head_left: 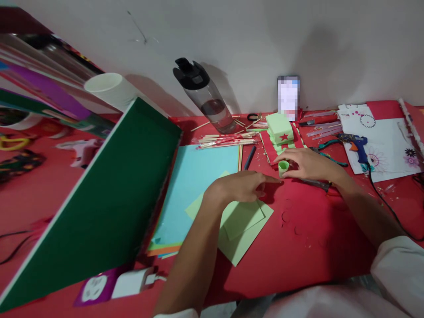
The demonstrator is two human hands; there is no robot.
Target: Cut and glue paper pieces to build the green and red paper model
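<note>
My right hand [309, 164] pinches a small rolled ring of light green paper [283, 169] between thumb and fingers, just above the red tabletop. To its left, my left hand [243, 185] reaches over the table with its index finger stretched out and the other fingers curled. Nothing shows in that hand. Beneath it lie light green paper sheets [243, 245], partly on a stack topped with light blue paper [202, 170]. Behind my right hand sits a light green block with a red star [280, 128], on a red and green striped piece [270, 150].
A green board [99, 198] leans at left. A water bottle [212, 101] stands near wooden sticks [228, 140], and a phone [289, 98] leans on the wall. Right are pliers [319, 183], a blue glue gun [359, 148] and its cord. A white charger [132, 282] lies in front.
</note>
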